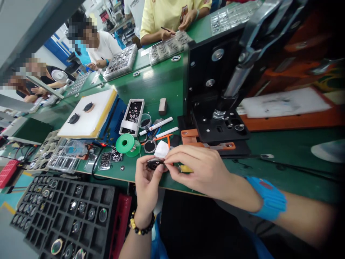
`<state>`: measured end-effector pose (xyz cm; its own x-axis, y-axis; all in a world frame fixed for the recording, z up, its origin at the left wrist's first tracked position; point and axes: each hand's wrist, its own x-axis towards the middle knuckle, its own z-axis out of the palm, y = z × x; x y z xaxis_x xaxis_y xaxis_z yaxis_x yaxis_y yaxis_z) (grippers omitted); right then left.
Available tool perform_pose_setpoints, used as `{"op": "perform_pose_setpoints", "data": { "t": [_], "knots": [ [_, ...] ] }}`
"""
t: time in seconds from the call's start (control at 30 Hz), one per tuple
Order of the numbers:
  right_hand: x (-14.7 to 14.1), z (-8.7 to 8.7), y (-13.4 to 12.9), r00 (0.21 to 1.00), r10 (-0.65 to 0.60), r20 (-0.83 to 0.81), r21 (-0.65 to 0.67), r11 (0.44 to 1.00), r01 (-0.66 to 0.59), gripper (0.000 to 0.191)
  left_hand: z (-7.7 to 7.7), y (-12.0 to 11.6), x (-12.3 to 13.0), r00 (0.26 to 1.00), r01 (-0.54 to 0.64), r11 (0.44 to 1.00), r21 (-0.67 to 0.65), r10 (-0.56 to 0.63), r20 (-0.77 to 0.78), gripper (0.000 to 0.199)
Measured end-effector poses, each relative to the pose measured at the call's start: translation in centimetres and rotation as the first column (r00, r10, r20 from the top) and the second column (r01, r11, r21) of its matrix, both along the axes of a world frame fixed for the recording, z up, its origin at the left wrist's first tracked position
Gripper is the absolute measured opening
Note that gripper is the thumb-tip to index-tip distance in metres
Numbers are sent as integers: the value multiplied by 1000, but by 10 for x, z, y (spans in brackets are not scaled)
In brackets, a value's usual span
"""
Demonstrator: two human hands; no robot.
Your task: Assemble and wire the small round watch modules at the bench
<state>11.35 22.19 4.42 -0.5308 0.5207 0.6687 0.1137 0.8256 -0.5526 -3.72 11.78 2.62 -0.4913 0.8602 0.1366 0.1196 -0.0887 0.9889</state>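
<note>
My left hand (147,183) and my right hand (195,168) meet above the green bench's front edge (172,185). Both pinch a small round black part (154,164), probably a watch component, and its details are partly hidden by my fingers. A white tissue (161,149) lies just beyond my fingertips. Close by are a round dark-rimmed piece (150,146) and a green tape reel (128,145). A blue watch (266,198) circles my right wrist, and a dark bead bracelet (141,223) circles my left.
A black compartment tray (64,212) holding round watch parts sits at lower left. A black bench press (215,90) stands to the right. White pens, a foam board and clear trays occupy the bench. Co-workers (102,46) sit along the far side.
</note>
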Motion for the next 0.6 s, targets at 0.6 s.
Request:
{"op": "perform_pose_setpoints", "data": {
  "t": [0.6],
  "knots": [
    [-3,4,6,978,201,-46,-516,834,-196,19,2,3,-12,955,133,986,102,-155,253,18]
  ]
}}
